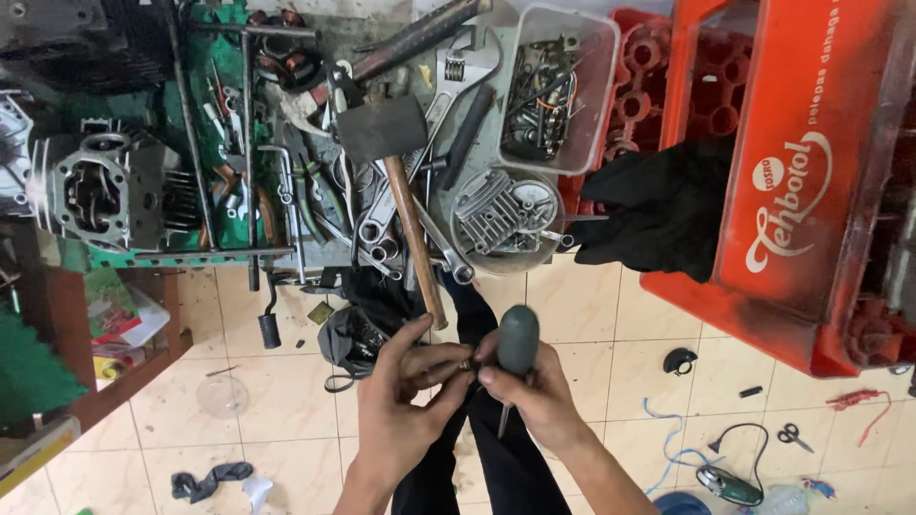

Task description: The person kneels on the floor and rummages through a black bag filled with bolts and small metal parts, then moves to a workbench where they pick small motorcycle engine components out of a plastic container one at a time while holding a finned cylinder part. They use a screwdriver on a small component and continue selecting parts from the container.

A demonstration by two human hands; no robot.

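Cream floor tiles (582,315) filled the lower half of the frame, littered with scissors (794,437) at lower right, a blue wire (668,441) and a dark rag (208,480) at lower left. Across the top lay a heap of tools: a mallet (384,129) with a wooden handle running down toward centre, wrenches (382,234) just beside it, a finned cylinder head (504,212) in a round dish, and a clear tub (563,91) of small parts above that. An engine block (95,191) sat at upper left (on a green surface), and a red crate (801,191) with a black cloth (658,215) draped on it took the upper right.

At lower centre the two hands met, touching. The left hand (405,410) was curled, thumb and fingers pinching a small metal part (464,366); its shape was too small to make out. The right hand (534,391) was closed around a screwdriver (516,345), its dark rounded handle sticking up above the fist and the thin shaft pointing down below it. The part sat between both hands, just left of the handle, above dark trouser legs (506,467).
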